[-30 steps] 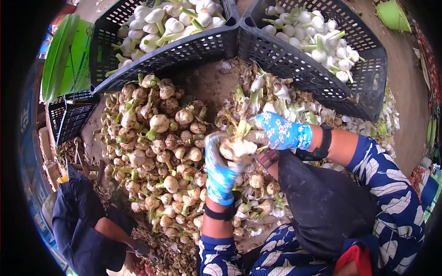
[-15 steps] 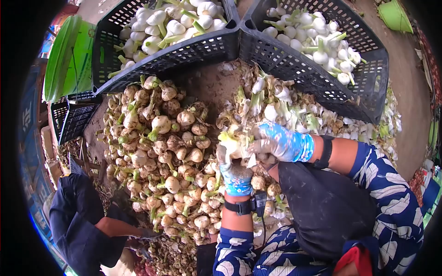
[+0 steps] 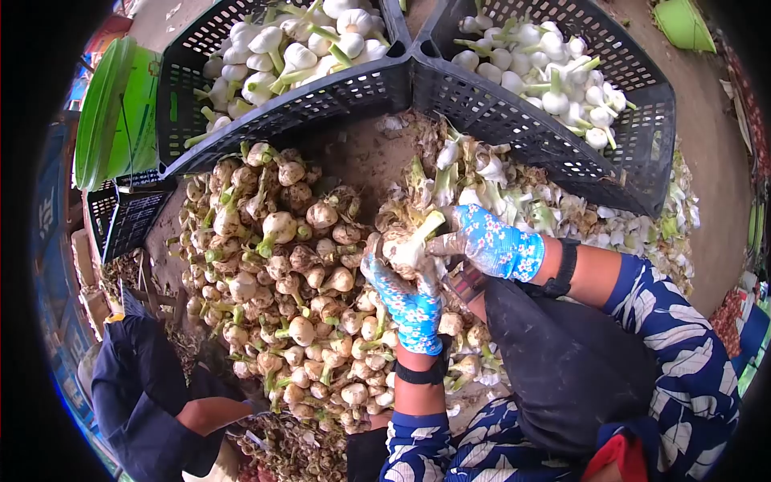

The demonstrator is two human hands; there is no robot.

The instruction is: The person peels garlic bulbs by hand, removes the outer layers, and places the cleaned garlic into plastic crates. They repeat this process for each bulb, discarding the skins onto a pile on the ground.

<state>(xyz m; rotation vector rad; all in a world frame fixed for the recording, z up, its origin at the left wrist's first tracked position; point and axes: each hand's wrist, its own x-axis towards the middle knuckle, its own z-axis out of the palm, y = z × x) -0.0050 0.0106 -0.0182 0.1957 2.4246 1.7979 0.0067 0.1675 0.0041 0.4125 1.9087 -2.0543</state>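
A garlic bulb [image 3: 403,251] with a pale green cut stem sits in my left hand [image 3: 405,291], whose gloved fingers curl around it from below. My right hand [image 3: 486,243], in a blue flowered glove with soiled fingertips, pinches at the bulb's side by the stem, on its outer skin. Left of my hands lies a large heap of unpeeled garlic bulbs [image 3: 301,329], brownish and soil-stained. Just beyond them spreads a pile of loose garlic skins [image 3: 514,189]. My right fingertips are partly hidden against the bulb.
Two black plastic crates, a left crate [image 3: 297,120] and a right crate [image 3: 538,120], hold white cleaned garlic. A green bucket [image 3: 116,112] stands at far left, another green container [image 3: 683,24] at top right. A co-worker [image 3: 148,394] sits at lower left, an arm reaching toward the heap.
My left hand has turned and opened its grip around the bulb, and the stem now points up to the right. My right hand has shifted slightly. The view has moved a little.
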